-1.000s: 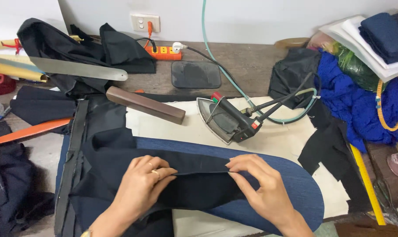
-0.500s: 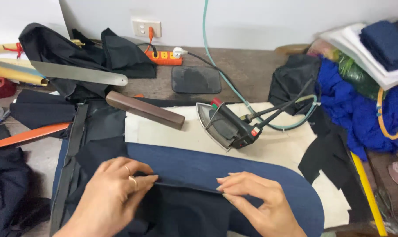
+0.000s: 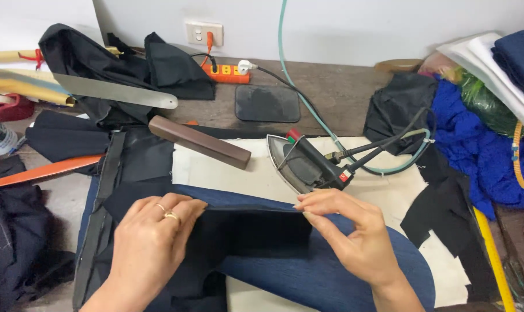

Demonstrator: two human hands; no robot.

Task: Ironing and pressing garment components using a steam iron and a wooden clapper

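I see left hand (image 3: 149,245) flat on black fabric piece (image 3: 250,234), right hand (image 3: 345,237) pinching its top edge; iron (image 3: 308,164) near, on the desk (image 3: 343,92)

Wooden table (image 3: 343,92) bears cream pad (image 3: 262,173), perhaps felt.

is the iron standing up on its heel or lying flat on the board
Neither: the iron lies tipped on its side on the cream cloth, soleplate showing toward the left, just beyond the right hand.
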